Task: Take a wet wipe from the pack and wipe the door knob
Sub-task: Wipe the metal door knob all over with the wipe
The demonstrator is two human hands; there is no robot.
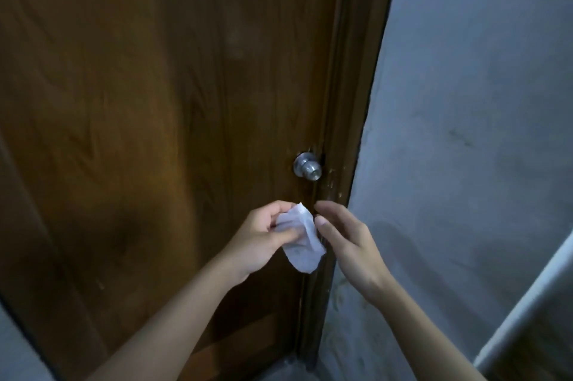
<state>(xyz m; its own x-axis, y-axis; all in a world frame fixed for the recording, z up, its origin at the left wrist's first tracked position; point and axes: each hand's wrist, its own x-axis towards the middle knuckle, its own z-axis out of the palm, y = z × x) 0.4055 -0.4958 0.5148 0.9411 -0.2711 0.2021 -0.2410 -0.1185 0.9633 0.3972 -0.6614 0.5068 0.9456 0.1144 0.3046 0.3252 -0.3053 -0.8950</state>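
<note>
gripping wet wipe (299, 239) below door knob (308, 166)

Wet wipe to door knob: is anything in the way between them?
Nothing visible. The wet wipe, gripped by the left hand, sits below the door knob with only bare door between them; the right hand is off to the side.

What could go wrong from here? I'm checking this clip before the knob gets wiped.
The wet wipe is crumpled, and only the left hand pinches it; a loose grip could drop it. The right hand is open beside it, so unfolding may fumble. The door knob sits close to the door frame, so the side nearest the frame might get missed.
</note>
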